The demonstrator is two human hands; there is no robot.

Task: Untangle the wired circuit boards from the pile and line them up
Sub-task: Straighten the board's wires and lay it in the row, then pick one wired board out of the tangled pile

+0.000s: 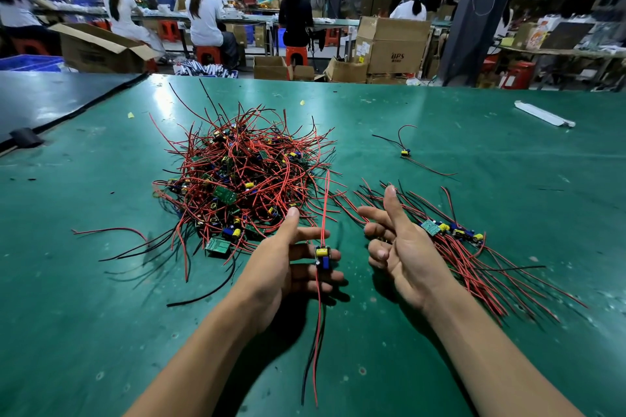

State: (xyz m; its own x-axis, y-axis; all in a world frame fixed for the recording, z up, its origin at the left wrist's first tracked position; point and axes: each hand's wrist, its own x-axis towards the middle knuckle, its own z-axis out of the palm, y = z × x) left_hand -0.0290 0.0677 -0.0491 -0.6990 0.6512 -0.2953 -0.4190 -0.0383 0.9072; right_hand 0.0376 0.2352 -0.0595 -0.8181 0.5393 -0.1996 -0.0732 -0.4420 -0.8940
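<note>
A tangled pile of small green circuit boards with red and black wires lies on the green table mat. My left hand, palm up, holds one wired circuit board on its fingertips; its wires run up toward the pile and hang down toward me. My right hand is open, fingers apart, holding nothing, just left of a lined-up row of boards whose wires fan out on both sides. One single wired board lies apart, farther back.
A white flat strip lies at the far right of the table. A black roll sits on the left seam beside a darker table. Beyond the table edge stand cardboard boxes, red stools and seated workers.
</note>
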